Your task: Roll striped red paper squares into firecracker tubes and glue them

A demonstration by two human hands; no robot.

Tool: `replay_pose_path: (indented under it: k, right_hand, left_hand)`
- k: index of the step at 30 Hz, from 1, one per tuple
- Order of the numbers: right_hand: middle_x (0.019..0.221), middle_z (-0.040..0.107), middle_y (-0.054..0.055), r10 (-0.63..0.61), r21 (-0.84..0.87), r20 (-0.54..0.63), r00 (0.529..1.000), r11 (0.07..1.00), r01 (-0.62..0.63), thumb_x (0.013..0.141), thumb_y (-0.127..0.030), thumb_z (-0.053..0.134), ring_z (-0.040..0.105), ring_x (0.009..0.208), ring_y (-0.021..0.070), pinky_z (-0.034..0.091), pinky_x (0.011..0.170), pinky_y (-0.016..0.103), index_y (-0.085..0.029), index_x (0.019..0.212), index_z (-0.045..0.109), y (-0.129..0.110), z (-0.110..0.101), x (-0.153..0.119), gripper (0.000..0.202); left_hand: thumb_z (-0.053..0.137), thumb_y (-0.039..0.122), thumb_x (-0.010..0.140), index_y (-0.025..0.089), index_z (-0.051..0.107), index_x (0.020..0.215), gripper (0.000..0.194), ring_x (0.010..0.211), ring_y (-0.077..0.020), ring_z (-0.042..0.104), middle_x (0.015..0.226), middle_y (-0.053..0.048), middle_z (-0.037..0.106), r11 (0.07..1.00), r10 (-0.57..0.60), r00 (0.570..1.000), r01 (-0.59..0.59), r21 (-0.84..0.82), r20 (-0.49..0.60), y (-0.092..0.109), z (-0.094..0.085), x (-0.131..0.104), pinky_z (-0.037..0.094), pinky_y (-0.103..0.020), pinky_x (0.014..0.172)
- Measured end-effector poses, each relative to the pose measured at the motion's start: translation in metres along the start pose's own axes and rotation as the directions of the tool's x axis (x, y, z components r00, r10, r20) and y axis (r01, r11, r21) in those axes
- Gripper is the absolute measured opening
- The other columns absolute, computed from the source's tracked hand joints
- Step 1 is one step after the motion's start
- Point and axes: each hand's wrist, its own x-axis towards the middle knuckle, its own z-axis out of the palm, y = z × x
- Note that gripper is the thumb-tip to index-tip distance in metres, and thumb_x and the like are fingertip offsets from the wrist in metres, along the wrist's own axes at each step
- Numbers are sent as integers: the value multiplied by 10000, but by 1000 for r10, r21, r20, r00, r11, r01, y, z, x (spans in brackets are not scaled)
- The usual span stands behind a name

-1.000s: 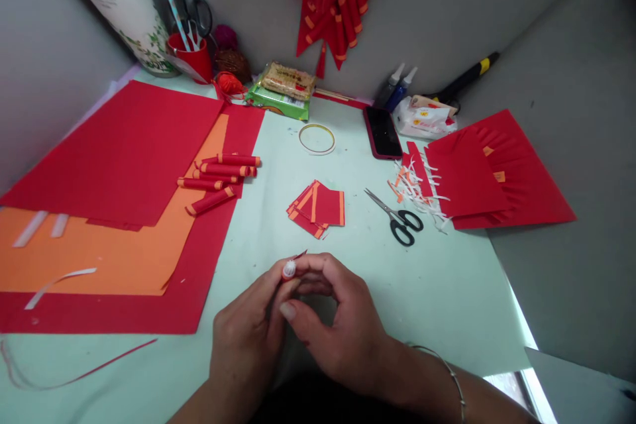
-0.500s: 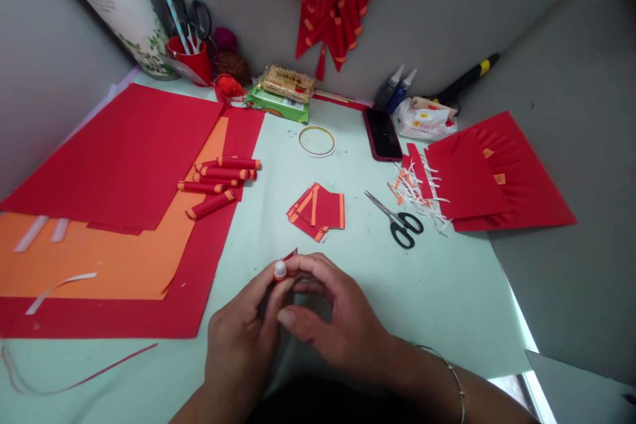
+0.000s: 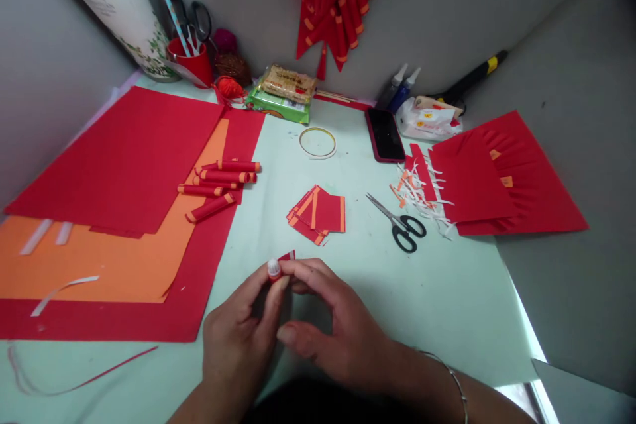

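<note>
Pinched between the thumb and index finger of my left hand (image 3: 243, 328) is a slim stick with a white ribbed cap (image 3: 273, 269) and a red collar below the cap. A small red paper piece (image 3: 287, 256) with a pale edge sticks out just beyond it, mostly covered by fingers. My right hand (image 3: 335, 318) has its fingers curled against this paper and the stick, its thumb held apart. Ahead of both hands lies a loose pile of red paper pieces with orange edge strips (image 3: 328, 210). Several rolled red paper tubes with orange ends (image 3: 226, 175) rest to the left.
Black-handled scissors (image 3: 405, 228) lie to the right, near paper scraps (image 3: 417, 187) and a folded red sheet (image 3: 470, 179). Large red (image 3: 119, 159) and orange sheets (image 3: 139, 265) cover the left side. A tape ring (image 3: 318, 143) and a phone (image 3: 385, 135) lie farther back.
The white-capped stick has shifted slightly left in my fingers, and a little more of its red collar shows. Both hands keep nearly the same grip. The view has moved slightly.
</note>
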Motion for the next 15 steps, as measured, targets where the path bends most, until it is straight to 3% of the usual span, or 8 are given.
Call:
replay_pose_path:
  k: [6, 15]
  right_hand:
    - [1292, 584, 95, 36, 25, 0, 999, 999, -36, 848, -288, 732, 606, 1169, 240, 504, 1035, 429, -238, 1354, 562, 0, -1, -1, 536]
    - [1318, 590, 71, 75, 110, -13, 997, 991, -73, 839, -296, 755, 596, 1208, 251, 510, 1033, 441, -283, 1308, 565, -2, -2, -3, 506]
  left_hand:
    - [661, 442, 836, 276, 783, 1043, 292, 844, -246, 798, 994, 4, 834, 999, 0, 999, -1, -39, -34, 0, 1, -2, 642, -323, 788]
    - [602, 392, 921, 333, 758, 1066, 221, 769, -226, 792, 968, 38, 834, 969, 224, 975, -223, 107, 2, 3, -2, 0, 614, -294, 679]
